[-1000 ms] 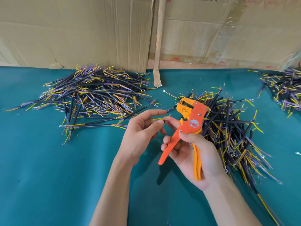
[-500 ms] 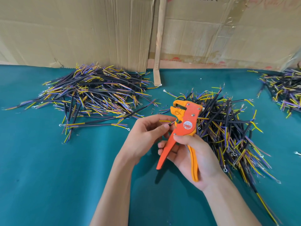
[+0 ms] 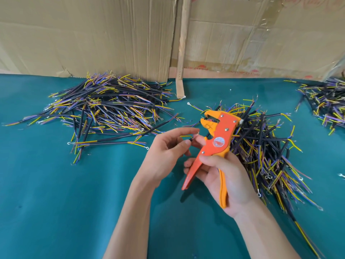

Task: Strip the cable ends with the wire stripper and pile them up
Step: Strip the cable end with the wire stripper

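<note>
My right hand (image 3: 222,172) grips the handles of an orange wire stripper (image 3: 216,139), jaws up and pointing left. My left hand (image 3: 168,154) pinches a short cable (image 3: 186,137) by its end; a yellow wire and bare strands stick out between thumb and forefinger, just left of the stripper's jaws and apart from them. The rest of that cable is hidden by my fingers. A large pile of black cables (image 3: 112,111) with yellow and purple wire ends lies at the left. Another pile (image 3: 265,150) lies behind and right of my right hand.
Everything lies on a teal table cover (image 3: 56,202). A third cable pile (image 3: 324,103) sits at the far right edge. Cardboard sheets (image 3: 93,34) and a wooden slat (image 3: 182,53) stand along the back of the table.
The stripper has tilted a little and its jaws have drawn away from the cable end. My left hand has pulled the cable slightly left, and bare strands now show at its tip.
</note>
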Action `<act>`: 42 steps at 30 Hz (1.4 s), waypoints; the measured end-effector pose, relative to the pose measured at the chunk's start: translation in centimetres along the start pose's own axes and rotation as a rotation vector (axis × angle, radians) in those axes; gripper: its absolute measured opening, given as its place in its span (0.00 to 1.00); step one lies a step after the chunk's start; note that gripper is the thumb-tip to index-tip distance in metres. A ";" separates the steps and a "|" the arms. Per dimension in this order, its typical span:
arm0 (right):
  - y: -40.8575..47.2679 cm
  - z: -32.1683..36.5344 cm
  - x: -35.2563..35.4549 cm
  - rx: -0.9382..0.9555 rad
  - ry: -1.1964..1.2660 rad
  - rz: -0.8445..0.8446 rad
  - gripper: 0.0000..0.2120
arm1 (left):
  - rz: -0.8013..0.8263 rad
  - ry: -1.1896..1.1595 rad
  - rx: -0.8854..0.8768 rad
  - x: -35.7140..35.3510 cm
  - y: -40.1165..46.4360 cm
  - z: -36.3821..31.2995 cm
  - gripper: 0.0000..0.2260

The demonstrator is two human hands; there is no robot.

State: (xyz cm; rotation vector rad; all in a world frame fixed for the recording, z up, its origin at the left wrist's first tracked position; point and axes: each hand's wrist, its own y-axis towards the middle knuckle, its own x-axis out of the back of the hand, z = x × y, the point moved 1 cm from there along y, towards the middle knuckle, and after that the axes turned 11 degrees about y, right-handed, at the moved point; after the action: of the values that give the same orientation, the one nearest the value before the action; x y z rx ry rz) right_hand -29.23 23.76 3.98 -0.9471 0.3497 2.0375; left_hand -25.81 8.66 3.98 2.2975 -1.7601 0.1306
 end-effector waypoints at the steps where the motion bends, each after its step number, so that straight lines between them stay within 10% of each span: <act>1: -0.1 0.0 -0.1 -0.009 0.021 0.003 0.26 | 0.006 0.003 0.006 0.1 0.0 0.1 0.13; 29: -0.1 0.4 0.9 0.066 -0.303 -0.055 0.25 | -0.012 0.153 0.065 -0.9 0.1 0.3 0.14; 42: -0.1 1.7 1.4 0.019 -0.142 -0.030 0.24 | -0.337 0.168 -0.042 -0.1 0.5 0.9 0.07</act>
State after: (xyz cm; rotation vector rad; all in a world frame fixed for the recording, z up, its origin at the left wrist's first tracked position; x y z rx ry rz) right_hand -30.46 25.57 4.07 -0.7869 0.2765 2.0565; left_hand -26.34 8.41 3.18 2.4340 -1.2647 0.2149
